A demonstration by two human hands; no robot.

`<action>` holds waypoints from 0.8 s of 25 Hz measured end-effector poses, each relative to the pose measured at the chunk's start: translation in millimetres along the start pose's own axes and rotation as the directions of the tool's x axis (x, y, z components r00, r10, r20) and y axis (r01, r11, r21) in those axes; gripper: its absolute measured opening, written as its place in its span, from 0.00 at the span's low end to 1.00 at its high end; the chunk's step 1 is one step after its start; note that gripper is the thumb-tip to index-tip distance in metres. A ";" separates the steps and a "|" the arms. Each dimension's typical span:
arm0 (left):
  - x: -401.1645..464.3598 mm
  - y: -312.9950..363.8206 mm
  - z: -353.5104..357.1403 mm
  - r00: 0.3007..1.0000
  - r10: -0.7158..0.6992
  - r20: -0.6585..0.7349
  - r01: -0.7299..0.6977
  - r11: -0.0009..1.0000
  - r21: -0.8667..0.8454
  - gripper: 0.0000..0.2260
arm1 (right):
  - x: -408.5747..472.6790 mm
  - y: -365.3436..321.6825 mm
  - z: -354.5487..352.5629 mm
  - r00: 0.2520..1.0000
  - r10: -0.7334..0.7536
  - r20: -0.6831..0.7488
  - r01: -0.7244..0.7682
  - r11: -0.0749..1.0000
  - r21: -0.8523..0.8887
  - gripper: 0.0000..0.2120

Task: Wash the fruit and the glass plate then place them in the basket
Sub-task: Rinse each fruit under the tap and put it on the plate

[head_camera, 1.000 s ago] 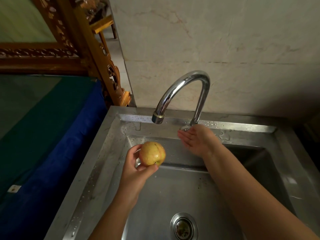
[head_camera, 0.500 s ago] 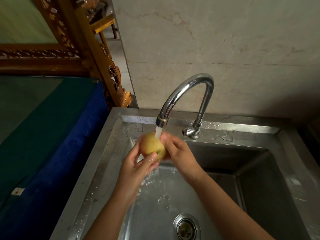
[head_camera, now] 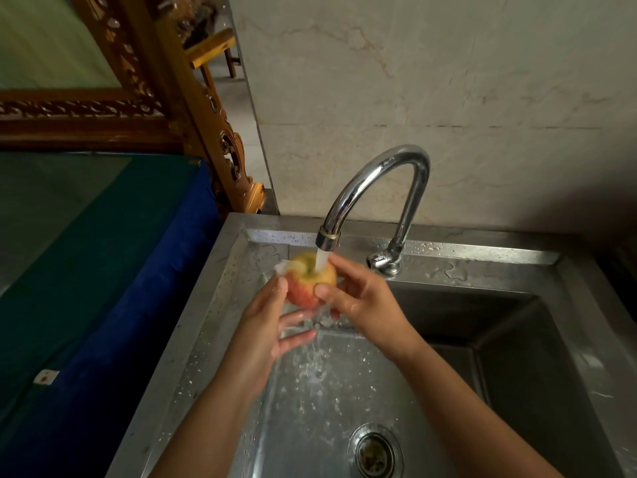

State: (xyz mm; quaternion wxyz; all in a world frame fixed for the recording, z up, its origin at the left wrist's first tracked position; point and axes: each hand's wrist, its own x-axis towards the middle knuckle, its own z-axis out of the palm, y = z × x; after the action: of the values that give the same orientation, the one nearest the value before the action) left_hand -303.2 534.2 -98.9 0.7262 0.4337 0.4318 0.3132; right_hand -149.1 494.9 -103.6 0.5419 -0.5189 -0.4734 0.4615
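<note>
Pale marble-patterned wall tiles (head_camera: 431,81) rise behind a stainless steel sink (head_camera: 517,257), and we stand over it looking down at our two bare hands. Going from the left, we see a dark blue and green cloth-covered surface (head_camera: 86,270) lying just beside the sink's rim, with a carved golden-brown wooden frame (head_camera: 193,108) leaning up behind it.

Our left hand (head_camera: 265,326) reaches in from the lower left with its fingers loosely spread; the thumb rests against the left side of a round yellow-and-red apple (head_camera: 306,284), while the other fingers extend underneath without closing on it. We hold the apple over the back of the basin, directly under the spout of a curved chrome tap (head_camera: 379,181). A white stream of running water (head_camera: 322,260) falls onto the top of the fruit and splashes off both sides into the wet basin below.

Our right hand (head_camera: 365,298) grips the apple from the right, thumb on the near face and fingers curled round the far side. Lower right of the hands, a round metal drain (head_camera: 375,451) sits in the basin floor.
</note>
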 end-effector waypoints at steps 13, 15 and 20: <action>-0.8 4.9 21.5 0.941 -0.312 0.135 0.331 0.751 -0.571 0.22 | -3.4 -5.6 -18.7 0.953 0.289 -0.087 -0.293 0.955 -0.044 0.10; 0.9 5.3 28.0 0.926 -0.352 0.134 0.357 0.708 -0.609 0.21 | -2.6 -4.9 -28.7 0.976 0.209 -0.064 -0.212 0.976 -0.041 0.13; 2.9 8.3 38.6 0.917 -0.374 0.136 0.368 0.665 -0.650 0.24 | -7.2 -0.5 -37.6 0.982 0.158 -0.101 -0.148 0.983 0.107 0.08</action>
State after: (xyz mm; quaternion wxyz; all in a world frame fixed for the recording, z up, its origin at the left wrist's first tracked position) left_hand -267.9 526.3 -82.8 0.8784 0.0484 0.3742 0.2934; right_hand -112.7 483.0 -103.8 0.5548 -0.5506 -0.3784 0.4958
